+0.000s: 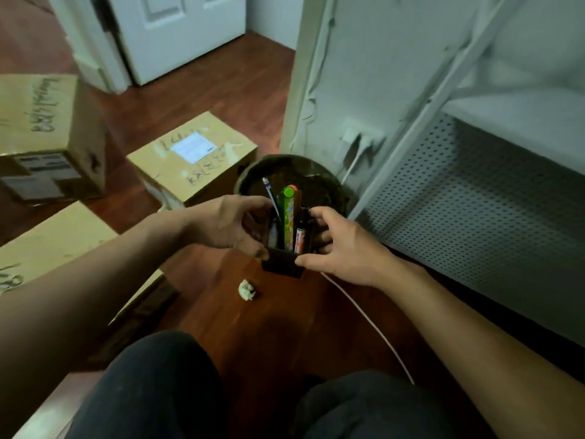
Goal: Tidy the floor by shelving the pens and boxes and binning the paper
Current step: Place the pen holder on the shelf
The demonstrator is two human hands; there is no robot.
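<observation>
A dark pen holder [282, 264] hangs above the wooden floor, gripped from both sides by my left hand [228, 221] and my right hand [340, 245]. Several pens stand in it, among them a green marker [288, 213] and a thin blue pen [272, 196]. A crumpled paper ball [248, 289] lies on the floor just below and left of the holder. Three cardboard boxes sit on the floor to the left: one at the far left [47, 134], one in the middle [193, 156] and one near my left arm [57, 242]. A round dark bin [253, 177] stands behind the holder.
A white metal shelf unit [474, 137] with a perforated panel rises at the right. A white cable [373, 324] runs across the floor under my right arm. A wall socket with a plug [354, 141] sits behind the bin. A white door [177, 36] is at the back. My knees fill the bottom.
</observation>
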